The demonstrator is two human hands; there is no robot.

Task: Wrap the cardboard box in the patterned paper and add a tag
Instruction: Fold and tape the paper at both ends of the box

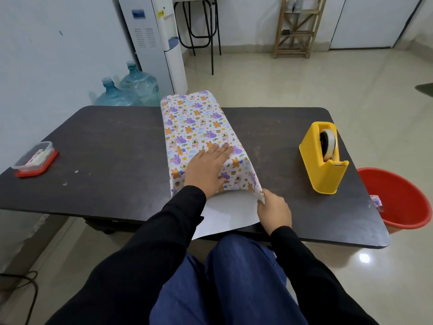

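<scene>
The patterned paper (pixel 199 127), draped over the hidden cardboard box, lies lengthwise at frame centre on the dark table (pixel 105 137). The left hand (pixel 206 170) presses flat with straight fingers, apparently to stop slippage, while the right hand (pixel 274 208) pinches the near paper corner, probably to fold the open end. A yellow tape dispenser (pixel 324 158) stands at right, within reach.

A dark table (pixel 105 160) stood on a glossy beige floor (pixel 304 85) that caught a spot of light (pixel 364 258). By the white wall (pixel 58 55) were a dispenser (pixel 154 43) and 2 water jugs (pixel 140 87). Farther back stood a black stool (pixel 201 26), a wooden rack (pixel 297 26) and white doors (pixel 370 19). A red tub (pixel 398 198) sat beside the table.
</scene>
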